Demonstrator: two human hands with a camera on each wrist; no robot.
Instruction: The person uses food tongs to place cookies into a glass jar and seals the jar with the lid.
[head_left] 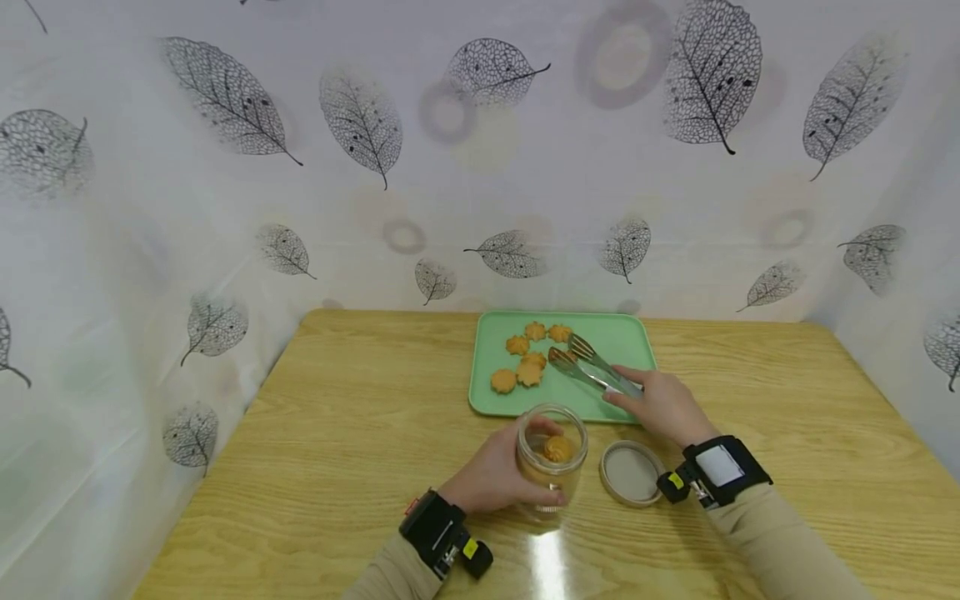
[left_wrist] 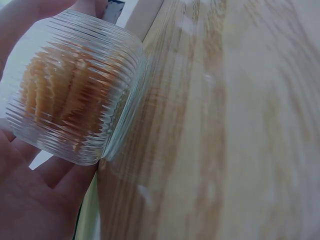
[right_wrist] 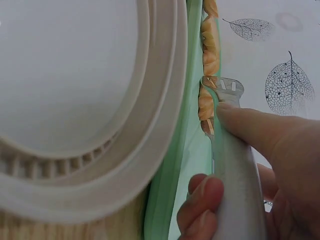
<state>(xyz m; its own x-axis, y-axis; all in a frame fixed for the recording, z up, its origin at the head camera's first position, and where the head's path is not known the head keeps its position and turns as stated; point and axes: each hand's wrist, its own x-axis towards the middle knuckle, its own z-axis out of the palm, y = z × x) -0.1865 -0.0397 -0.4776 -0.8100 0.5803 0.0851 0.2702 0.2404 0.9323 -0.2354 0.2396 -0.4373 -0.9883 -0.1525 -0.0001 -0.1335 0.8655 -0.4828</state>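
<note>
My left hand (head_left: 498, 471) grips a clear ribbed glass jar (head_left: 551, 483), fingers and thumb around its sides. The jar stands open at the top, and a golden piped cookie (head_left: 557, 449) shows inside. In the left wrist view, ridged cookies (left_wrist: 70, 90) fill much of the jar (left_wrist: 135, 60). My right hand (head_left: 667, 407) holds metal tongs (head_left: 600, 375) over a green tray (head_left: 622, 333). The tong tips are spread beside flower-shaped cookies (head_left: 529, 373); whether they touch one I cannot tell. In the right wrist view, my right hand (right_wrist: 290, 155) wraps the tongs' handle (right_wrist: 237, 175).
A round pale lid (head_left: 632, 473) lies on the wooden table (head_left: 360, 433), right of the jar and below my right wrist. The tray lies near the back edge. Behind the table hangs a leaf-patterned white cloth (head_left: 420, 200).
</note>
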